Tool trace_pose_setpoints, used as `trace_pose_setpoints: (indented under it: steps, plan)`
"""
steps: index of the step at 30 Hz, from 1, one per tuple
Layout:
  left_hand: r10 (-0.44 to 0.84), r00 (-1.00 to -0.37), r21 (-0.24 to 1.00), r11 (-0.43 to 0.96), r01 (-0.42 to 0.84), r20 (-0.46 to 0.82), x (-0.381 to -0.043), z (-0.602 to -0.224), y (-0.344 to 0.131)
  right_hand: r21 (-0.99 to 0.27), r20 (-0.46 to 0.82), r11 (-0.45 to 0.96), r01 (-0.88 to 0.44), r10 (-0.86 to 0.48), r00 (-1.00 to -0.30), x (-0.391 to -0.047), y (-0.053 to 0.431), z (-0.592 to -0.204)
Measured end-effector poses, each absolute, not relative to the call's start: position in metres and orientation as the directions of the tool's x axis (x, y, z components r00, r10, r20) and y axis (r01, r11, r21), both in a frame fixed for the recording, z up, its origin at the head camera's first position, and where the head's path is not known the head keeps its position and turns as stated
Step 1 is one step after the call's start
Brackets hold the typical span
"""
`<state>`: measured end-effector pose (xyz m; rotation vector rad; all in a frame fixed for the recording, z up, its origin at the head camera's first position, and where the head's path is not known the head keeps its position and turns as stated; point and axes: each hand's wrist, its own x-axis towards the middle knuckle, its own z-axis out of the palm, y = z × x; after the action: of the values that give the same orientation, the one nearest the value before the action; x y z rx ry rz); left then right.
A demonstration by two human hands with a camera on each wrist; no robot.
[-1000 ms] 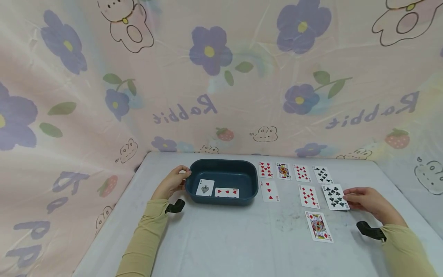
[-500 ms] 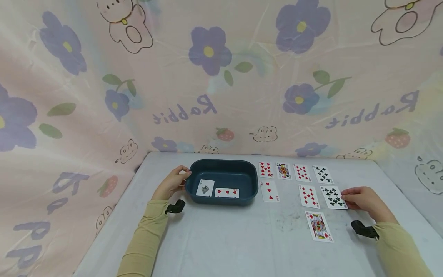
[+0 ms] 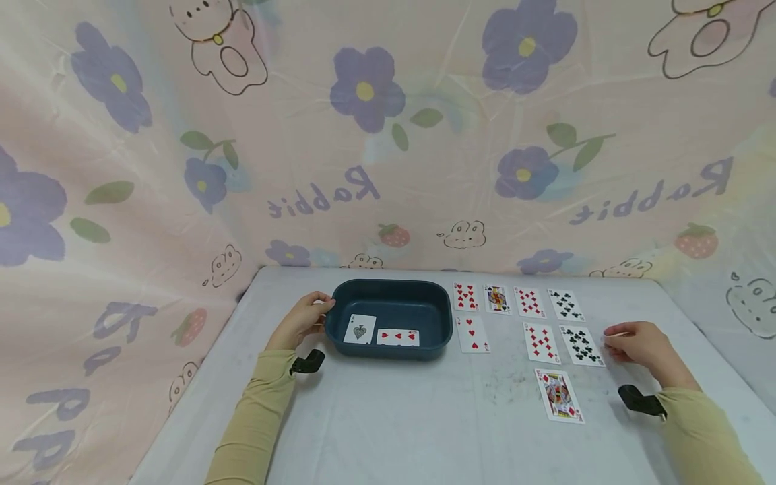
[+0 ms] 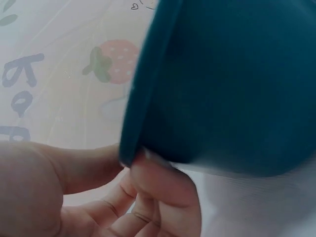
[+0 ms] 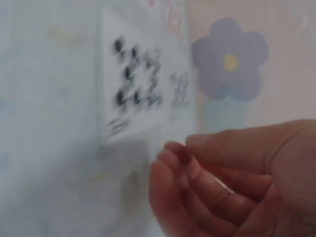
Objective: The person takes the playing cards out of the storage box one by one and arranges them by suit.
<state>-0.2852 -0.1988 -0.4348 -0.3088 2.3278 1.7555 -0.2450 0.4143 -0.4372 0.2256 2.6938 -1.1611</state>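
Note:
My left hand (image 3: 303, 318) pinches the left rim of a dark teal plastic tub (image 3: 388, 285), thumb on one side and fingers on the other in the left wrist view. In the tub lie an ace of spades (image 3: 360, 329) and a hearts card (image 3: 397, 337), its lower part hidden by the near wall. My right hand (image 3: 639, 345) holds nothing, its fingers loosely bent. It hovers just right of a clubs playing card (image 3: 583, 346) lying face up on the table. In the right wrist view a gap shows between the fingertips and that clubs card (image 5: 136, 74).
A back row has a hearts card (image 3: 465, 296), a face card (image 3: 498, 300), a diamonds card (image 3: 529, 303) and a clubs card (image 3: 566, 306). Nearer are a three of hearts (image 3: 472, 335), another diamonds card (image 3: 542, 343) and a king of diamonds (image 3: 559, 396). Printed cloth (image 3: 412, 168) hangs behind.
The right hand has moved the clubs card slightly left, laid it flat beside the diamonds card, and let go, drawing back a little. The left hand and tub stay put.

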Motion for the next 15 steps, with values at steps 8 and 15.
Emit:
trace_pose_setpoints:
  steps: [8,15]
  plan:
    - [-0.026,-0.959,0.916,0.290,-0.276,-0.281,-0.282,-0.430,-0.199,-0.681,0.014,0.699,-0.218,-0.285,-0.958,-0.255,0.347,-0.394]
    - [-0.019,-0.964,0.928,0.266,-0.261,-0.266,-0.281,-0.432,-0.198,-0.687,0.117,0.561,-0.462,-0.543,-0.832,-0.278,0.258,-0.365]
